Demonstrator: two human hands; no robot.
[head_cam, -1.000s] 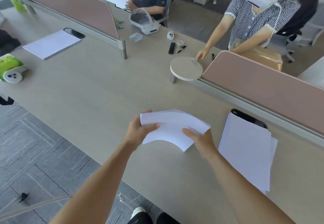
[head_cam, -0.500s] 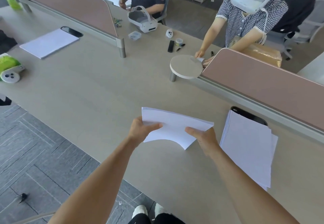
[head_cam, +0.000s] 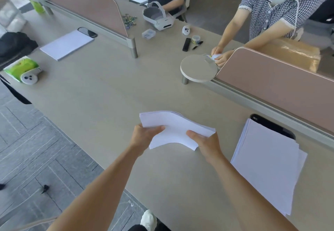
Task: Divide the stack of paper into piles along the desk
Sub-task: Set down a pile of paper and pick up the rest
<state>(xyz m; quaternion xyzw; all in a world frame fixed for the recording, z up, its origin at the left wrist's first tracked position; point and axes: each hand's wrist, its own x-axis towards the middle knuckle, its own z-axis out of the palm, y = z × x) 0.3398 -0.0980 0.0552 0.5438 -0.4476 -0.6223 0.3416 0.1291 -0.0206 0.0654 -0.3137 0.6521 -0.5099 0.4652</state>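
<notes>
While both hands' fingers [head_cam: 159, 128] pinch it, the paper sheaf [head_cam: 176, 128] bows above the desk [head_cam: 101, 93].

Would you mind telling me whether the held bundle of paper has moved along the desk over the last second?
No: the held bundle keeps the same gap from the paper pile on its right.

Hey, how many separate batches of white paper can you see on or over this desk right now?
3. One bent batch is held between the left hand and right hand; one pile lies on the desk at right; one pile lies far left. Dividers may hide others.
</notes>
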